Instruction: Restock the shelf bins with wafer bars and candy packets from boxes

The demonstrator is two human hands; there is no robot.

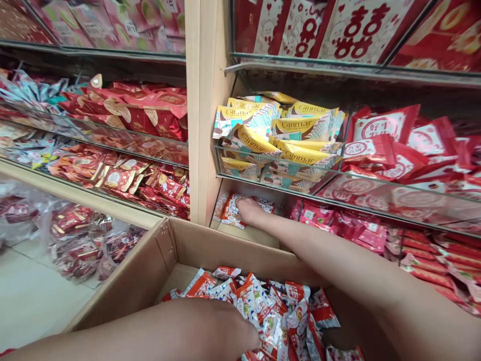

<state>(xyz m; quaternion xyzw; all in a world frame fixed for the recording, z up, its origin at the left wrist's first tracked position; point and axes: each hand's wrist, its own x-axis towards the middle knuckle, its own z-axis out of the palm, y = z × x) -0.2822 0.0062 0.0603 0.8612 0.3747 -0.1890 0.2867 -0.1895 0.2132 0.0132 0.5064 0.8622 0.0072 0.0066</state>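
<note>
My right hand (251, 210) reaches over the box into the low shelf compartment. Its fingers are curled onto small red-and-white snack packets (230, 213) lying there. My left hand (225, 321) is down in an open cardboard box (240, 245), back of the hand up and slightly blurred. Its fingers are hidden from view, so whether they grip anything does not show. Around it in the box is a loose heap of red-and-white snack packets (272, 326), the same kind as on the shelf.
Above my right hand, a clear-fronted bin holds yellow Ginmar packets (300, 128). Red-and-white packets (391, 135) fill the bin beside it, with pink packets (349, 225) below. A wooden upright (205, 100) divides the shelves. Plastic bags of packets (78, 240) lie on the left floor.
</note>
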